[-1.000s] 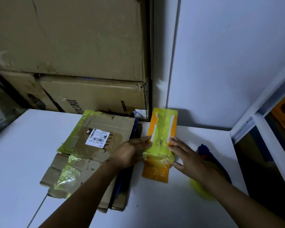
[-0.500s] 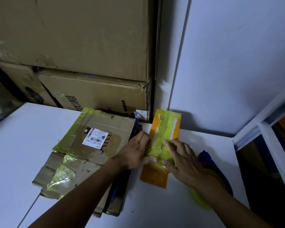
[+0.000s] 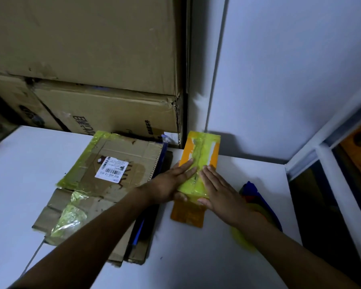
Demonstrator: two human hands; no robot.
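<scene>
An orange flattened carton (image 3: 202, 151) with a strip of yellow-green tape down its middle lies on the white table (image 3: 25, 176), its far end near the wall. My left hand (image 3: 171, 182) lies flat on its left side with straight fingers. On its right side my right hand (image 3: 219, 192) presses down, fingers also straight. Both palms cover the tape's near end; the thumbs point toward each other.
A stack of flattened brown cardboard (image 3: 113, 184) with yellow tape and a white barcode label (image 3: 113, 168) lies left of the carton. Two big cardboard boxes (image 3: 92, 49) stand behind it. A blue and yellow object (image 3: 258, 201) lies under my right forearm. The table's right edge borders a white frame (image 3: 321, 147).
Both hands have slid from the carton's sides onto its top and flattened out over the tape. The carton's near end lies flatter on the table.
</scene>
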